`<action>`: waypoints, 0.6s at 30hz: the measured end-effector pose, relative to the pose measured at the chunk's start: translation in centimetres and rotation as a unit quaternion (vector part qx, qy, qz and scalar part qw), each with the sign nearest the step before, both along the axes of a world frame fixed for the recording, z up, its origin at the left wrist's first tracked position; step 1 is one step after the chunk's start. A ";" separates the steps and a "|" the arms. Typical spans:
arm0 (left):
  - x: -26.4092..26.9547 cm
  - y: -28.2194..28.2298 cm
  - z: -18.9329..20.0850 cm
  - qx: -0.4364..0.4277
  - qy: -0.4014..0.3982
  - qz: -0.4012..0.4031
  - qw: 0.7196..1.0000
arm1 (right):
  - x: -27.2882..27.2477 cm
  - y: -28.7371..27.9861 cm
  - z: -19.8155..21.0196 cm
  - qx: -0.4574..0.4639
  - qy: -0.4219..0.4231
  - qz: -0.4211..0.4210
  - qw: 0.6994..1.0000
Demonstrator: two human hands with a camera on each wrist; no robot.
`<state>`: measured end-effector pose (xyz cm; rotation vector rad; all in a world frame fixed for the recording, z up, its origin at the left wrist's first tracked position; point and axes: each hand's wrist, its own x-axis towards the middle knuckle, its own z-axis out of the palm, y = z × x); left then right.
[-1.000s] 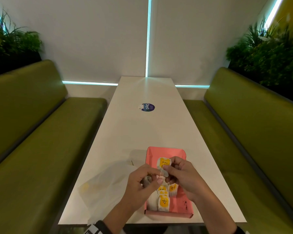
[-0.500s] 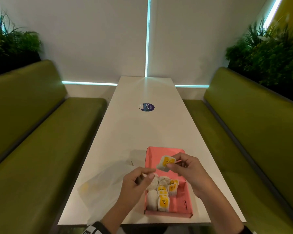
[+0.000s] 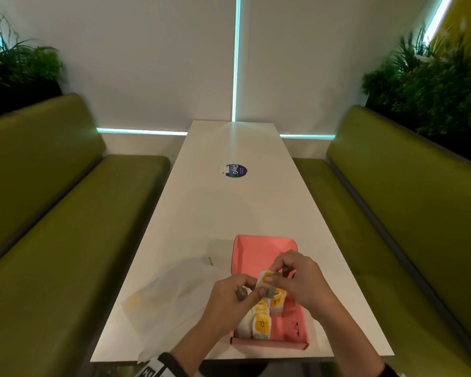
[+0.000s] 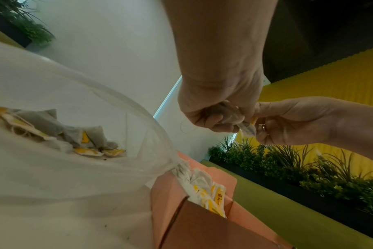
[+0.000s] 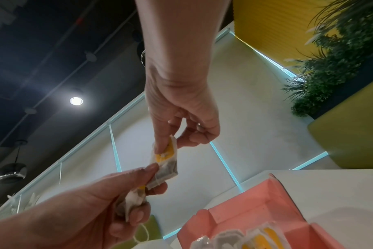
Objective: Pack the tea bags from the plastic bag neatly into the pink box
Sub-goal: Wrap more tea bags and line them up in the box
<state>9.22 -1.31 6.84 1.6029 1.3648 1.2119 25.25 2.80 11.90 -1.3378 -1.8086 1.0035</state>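
step: sorting held bags over open pink cardboard box (image 3: 264, 248), near end part-filled | left hand (image 3: 229, 297) fist round spare white-and-yellow paper tea bag (image 4: 228, 114), possibly two | right hand (image 3: 297, 278) pinches another tea bag (image 5: 166, 161) | clear plastic bag (image 3: 172, 303) left of box, bags remaining | next: seat it upright beside rows

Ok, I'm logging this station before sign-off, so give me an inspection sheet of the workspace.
Surface: white table, round blue sticker.
Job's things: pink box open, tea bags lined along its left side; plastic bag beside it, more bags inside.
Clutter: nothing seen.
Grippers: left hand grips one tea bag; right hand pinches another above the box.
Cables: nothing seen.
Surroundings: green benches, plants, white wall.
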 end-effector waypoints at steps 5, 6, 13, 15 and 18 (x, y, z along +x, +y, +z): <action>-0.1 -0.1 -0.5 -0.101 0.095 -0.026 0.990 | 0.9 0.9 -1.3 -0.005 -0.097 0.006 0.995; -0.2 -0.2 -0.5 -0.123 0.123 -0.033 0.984 | 1.1 1.1 -1.8 -0.010 -0.146 0.014 0.989; 0.2 -1.5 -1.9 -0.155 0.295 -0.125 0.934 | 1.6 1.4 -5.7 -0.087 -0.340 0.063 0.934; 0.5 -1.6 -2.2 -0.146 0.315 -0.141 0.927 | 1.2 1.2 -6.6 -0.101 -0.352 0.077 0.927; 0.6 -1.6 -2.7 -0.150 0.338 -0.144 0.918 | 0.6 0.9 -8.1 -0.097 -0.334 0.034 0.937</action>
